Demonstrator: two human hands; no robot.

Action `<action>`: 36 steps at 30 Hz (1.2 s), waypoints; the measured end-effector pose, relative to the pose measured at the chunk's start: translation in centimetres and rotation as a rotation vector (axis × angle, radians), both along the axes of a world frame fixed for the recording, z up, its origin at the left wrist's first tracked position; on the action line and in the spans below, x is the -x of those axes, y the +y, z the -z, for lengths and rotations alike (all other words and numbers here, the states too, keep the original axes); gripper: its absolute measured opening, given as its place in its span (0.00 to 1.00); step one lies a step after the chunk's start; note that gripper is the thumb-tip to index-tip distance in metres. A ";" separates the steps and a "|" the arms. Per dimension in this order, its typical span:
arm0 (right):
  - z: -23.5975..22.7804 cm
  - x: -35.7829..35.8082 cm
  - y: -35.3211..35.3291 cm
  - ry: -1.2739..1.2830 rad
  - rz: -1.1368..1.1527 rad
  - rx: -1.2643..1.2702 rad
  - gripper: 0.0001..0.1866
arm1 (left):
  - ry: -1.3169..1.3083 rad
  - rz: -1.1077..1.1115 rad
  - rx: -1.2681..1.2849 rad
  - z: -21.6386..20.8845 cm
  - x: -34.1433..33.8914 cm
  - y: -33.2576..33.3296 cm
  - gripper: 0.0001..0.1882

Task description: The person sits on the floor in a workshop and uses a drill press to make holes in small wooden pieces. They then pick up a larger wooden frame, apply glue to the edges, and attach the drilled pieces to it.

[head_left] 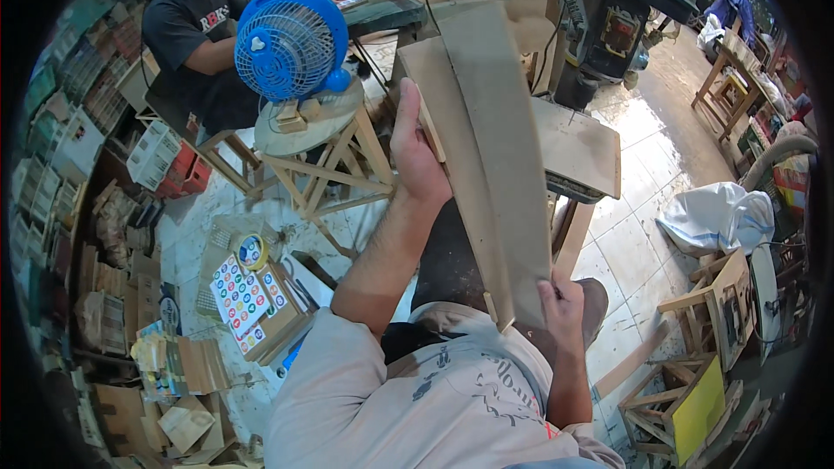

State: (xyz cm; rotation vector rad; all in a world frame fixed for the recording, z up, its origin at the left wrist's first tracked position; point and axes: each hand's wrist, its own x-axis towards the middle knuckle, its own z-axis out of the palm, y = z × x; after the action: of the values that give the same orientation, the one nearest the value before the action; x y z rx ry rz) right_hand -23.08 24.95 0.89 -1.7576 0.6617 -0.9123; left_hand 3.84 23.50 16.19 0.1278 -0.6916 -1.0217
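Perhaps cardboard [506,135] — left hand [420,156] partly hidden.

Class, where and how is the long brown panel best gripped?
The long brown panel is probably best gripped by its long edges, from both sides: left hand farther out, right hand toward the near end. It is flat and long, stretching away lengthwise, so spaced holds should steady it.

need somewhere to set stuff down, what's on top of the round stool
A blue fan and small wooden blocks sit on the round stool. The surface behind the fan is hidden.
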 end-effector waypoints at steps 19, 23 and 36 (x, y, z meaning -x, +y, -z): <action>0.7 -3.0 -0.4 -0.165 -0.070 0.014 0.53 | -0.010 -0.099 -0.139 1.0 0.7 -1.0 0.28; 0.0 -2.9 -0.8 -0.061 -0.030 0.114 0.50 | 0.004 -0.119 -0.156 0.9 0.4 -1.1 0.28; -3.9 -6.2 -3.9 0.003 0.111 0.403 0.42 | -0.153 -0.172 -0.104 -3.6 0.1 -4.0 0.23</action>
State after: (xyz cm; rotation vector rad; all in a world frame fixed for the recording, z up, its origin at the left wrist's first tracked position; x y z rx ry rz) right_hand -16.92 21.02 4.76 -2.0915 0.6114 -1.1825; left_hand 3.69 19.48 19.76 0.3534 -0.7532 -0.8882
